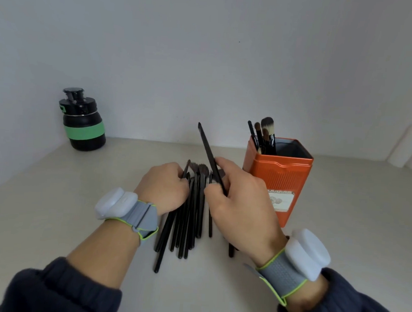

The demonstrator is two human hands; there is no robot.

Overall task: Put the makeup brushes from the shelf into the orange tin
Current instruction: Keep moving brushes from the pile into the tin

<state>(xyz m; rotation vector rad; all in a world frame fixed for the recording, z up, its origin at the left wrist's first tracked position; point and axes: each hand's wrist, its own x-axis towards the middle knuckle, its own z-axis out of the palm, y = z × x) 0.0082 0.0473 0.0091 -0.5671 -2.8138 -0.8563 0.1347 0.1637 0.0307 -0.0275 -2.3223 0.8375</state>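
Several black makeup brushes [190, 217] lie side by side on the pale shelf [54, 207], bristles pointing away from me. My left hand [164, 187] rests curled on the left side of the pile, fingers touching the brushes near the bristle ends. My right hand [238, 198] is closed around one thin black brush [206, 144], whose handle sticks up and leans left. The orange tin [279, 181] stands open just right of my right hand, with several brushes [264, 135] upright in its back left corner.
A black bottle with a green band [83, 123] stands at the back left near the wall. A white object [406, 147] leans at the far right edge. The wall closes off the back of the shelf.
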